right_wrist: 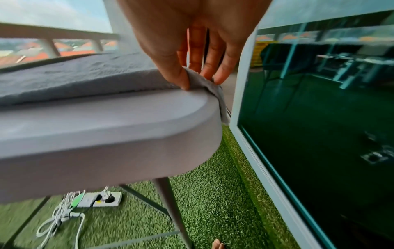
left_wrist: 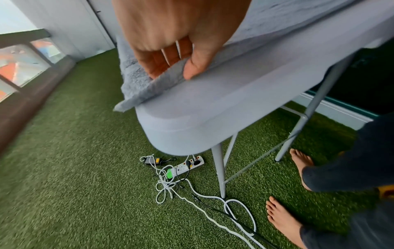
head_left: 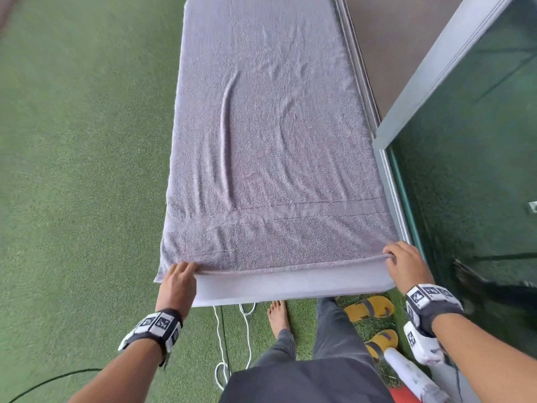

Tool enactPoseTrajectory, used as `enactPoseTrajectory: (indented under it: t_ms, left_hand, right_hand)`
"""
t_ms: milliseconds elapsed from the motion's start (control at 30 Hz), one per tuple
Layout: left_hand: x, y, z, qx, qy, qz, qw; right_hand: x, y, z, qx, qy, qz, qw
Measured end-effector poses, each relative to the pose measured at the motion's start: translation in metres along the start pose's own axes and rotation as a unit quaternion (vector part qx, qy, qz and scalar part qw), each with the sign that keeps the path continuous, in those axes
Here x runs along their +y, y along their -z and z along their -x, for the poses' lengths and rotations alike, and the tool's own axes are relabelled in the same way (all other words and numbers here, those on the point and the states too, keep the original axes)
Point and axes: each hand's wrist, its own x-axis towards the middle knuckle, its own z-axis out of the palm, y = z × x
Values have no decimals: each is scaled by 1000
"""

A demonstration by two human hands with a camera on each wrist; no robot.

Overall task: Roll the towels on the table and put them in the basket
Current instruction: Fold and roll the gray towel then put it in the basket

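A large grey towel (head_left: 270, 135) lies spread flat over the light grey table (head_left: 290, 289), with a few creases down its middle. My left hand (head_left: 178, 276) pinches the towel's near left corner (left_wrist: 153, 87) between thumb and fingers at the table's front edge. My right hand (head_left: 399, 261) pinches the near right corner (right_wrist: 204, 80) the same way, and a flap of the towel hangs over the table's right side. No basket shows in any view.
A glass door (head_left: 470, 158) in a pale frame stands close along the table's right side. Green artificial grass (head_left: 81, 170) covers the floor. Under the table lie a power strip (left_wrist: 187, 166) with white cables, yellow sandals (head_left: 369, 308) and my bare feet.
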Motion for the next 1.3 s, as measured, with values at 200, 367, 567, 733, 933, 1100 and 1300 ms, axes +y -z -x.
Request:
enactPoseTrajectory:
  t_ms: [200,367,567,733,933,1100,1300]
  left_hand:
    - [-7,15,9,-20,3,30,999]
    - [-16,11,11,-34,8,2,999]
    - [2,10,10,-9,126,-72,989]
    - [13,0,29,-14,39,-18,999]
    - [-1,-6,25,24,48,-6,999]
    - [2,-2,13,52,68,25,996]
    - [0,5,16,54,41,6,998]
  right_hand:
    - [10,-5,18,29,37,-19,999]
    - [11,-8,21,13,24,57,998]
    - [-2,-4,16,39,-23,67,997]
    - [-3,-21,36,-49,55,13,997]
    - [-1,-20,30,-17,33,13,999]
    - [-6,-20,23,7,9,3,1000]
    - [4,-21,17,71,25,-15,997]
